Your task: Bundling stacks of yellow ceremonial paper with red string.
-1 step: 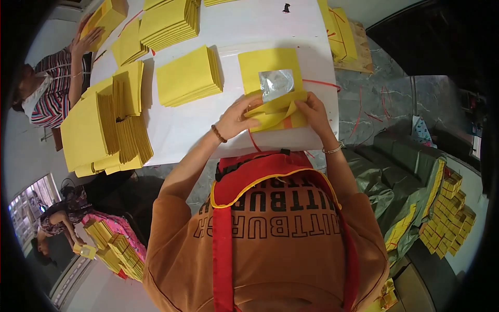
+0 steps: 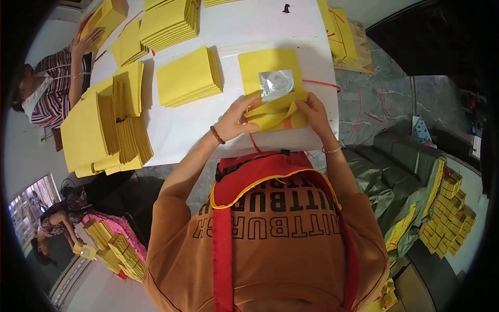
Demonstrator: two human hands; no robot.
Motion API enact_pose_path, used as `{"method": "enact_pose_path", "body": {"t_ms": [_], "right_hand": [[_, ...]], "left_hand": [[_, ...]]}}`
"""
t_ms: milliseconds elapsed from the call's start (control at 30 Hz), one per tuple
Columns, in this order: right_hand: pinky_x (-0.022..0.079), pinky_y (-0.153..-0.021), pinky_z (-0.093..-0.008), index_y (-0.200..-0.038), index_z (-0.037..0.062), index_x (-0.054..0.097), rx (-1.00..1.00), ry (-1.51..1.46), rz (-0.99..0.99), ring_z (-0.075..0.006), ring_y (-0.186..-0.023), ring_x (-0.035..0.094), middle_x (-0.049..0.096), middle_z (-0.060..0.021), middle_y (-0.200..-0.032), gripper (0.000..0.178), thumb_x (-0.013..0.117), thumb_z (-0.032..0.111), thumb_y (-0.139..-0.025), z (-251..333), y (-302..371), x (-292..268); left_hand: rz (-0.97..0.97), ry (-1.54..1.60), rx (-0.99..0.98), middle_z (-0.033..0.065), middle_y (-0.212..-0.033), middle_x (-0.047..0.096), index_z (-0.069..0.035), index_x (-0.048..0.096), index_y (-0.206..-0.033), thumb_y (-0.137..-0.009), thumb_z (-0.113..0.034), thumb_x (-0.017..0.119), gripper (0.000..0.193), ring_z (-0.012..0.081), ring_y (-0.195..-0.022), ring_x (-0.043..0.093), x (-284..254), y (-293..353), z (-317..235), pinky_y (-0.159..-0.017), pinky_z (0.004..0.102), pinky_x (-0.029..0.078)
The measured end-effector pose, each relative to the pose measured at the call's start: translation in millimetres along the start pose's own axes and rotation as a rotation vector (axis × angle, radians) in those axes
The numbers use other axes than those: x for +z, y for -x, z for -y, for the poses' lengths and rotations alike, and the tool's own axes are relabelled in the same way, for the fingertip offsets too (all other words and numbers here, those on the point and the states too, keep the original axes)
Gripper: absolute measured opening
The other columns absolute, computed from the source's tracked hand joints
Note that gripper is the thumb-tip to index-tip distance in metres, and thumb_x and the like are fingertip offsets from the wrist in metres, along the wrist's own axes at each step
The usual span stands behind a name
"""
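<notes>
On the white table [image 2: 260,23], right in front of me, lies a yellow folded paper [image 2: 252,65] with a shiny silver patch [image 2: 276,84] on it. Its near part is lifted into an open fold that covers the patch's lower end. My left hand [image 2: 235,122] grips the left end of this fold between thumb and fingers. At the right end, my right hand [image 2: 315,112] pinches the fold's upper edge. An orange-red strip [image 2: 287,122] shows on the near side of the paper.
A neat yellow paper stack [image 2: 184,78] sits left of my work, with larger stacks [image 2: 96,130] beyond it. Red string [image 2: 322,83] runs toward the table's right edge. A co-worker's hands [image 2: 91,39] hold a yellow box at far left. Bundles [image 2: 447,218] stand at lower right.
</notes>
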State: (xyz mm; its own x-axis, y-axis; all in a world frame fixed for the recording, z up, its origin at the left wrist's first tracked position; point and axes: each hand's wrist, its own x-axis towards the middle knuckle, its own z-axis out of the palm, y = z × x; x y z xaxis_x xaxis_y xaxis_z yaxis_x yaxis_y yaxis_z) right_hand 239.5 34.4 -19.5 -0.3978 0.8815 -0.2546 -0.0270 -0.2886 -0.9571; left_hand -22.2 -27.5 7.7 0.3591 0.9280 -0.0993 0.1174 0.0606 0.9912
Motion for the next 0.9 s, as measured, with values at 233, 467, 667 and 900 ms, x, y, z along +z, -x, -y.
{"method": "enact_pose_path", "body": {"t_ms": [233,467,667,900], "right_hand": [[0.043,-0.07,-0.0207,-0.098,-0.0012,0.055,-0.027,0.008,0.055,-0.0052,-0.079,0.053,0.06,-0.0013,-0.087,0.02,0.058,0.014,-0.086,7,1,0],[0.041,-0.065,-0.0195,-0.098,-0.001,0.056,-0.005,0.011,0.039,-0.0043,-0.074,0.051,0.059,0.0005,-0.08,0.018,0.057,0.012,-0.085,1,-1,-1],[0.043,-0.085,-0.0272,-0.112,0.0,0.051,-0.132,0.077,0.12,-0.0141,-0.098,0.054,0.058,-0.0059,-0.106,0.039,0.064,0.006,-0.076,16,4,-7],[0.035,-0.098,-0.0305,-0.124,0.0042,0.045,-0.136,0.339,0.153,-0.0179,-0.115,0.046,0.049,-0.0075,-0.123,0.059,0.066,-0.001,-0.069,20,4,-6]], "left_hand": [[-0.058,-0.841,0.352,0.0123,-0.106,0.055,-0.007,0.041,-0.127,-0.067,-0.041,0.072,0.076,0.0249,-0.099,0.047,9,1,9,-0.087,0.0369,0.031],[-0.142,-0.914,0.099,0.0112,-0.095,0.057,-0.003,0.034,-0.133,-0.074,-0.027,0.066,0.072,0.0262,-0.089,0.052,49,-16,-57,-0.08,0.0379,0.035],[-0.147,-0.987,0.084,0.0119,-0.082,0.058,-0.007,0.036,-0.131,-0.071,-0.009,0.059,0.064,0.0275,-0.079,0.054,55,-28,-30,-0.07,0.0388,0.041],[-0.119,-0.678,0.164,0.0119,-0.078,0.058,-0.008,0.044,-0.125,-0.075,-0.009,0.055,0.052,0.0298,-0.073,0.055,36,-31,-28,-0.069,0.0388,0.044]]}}
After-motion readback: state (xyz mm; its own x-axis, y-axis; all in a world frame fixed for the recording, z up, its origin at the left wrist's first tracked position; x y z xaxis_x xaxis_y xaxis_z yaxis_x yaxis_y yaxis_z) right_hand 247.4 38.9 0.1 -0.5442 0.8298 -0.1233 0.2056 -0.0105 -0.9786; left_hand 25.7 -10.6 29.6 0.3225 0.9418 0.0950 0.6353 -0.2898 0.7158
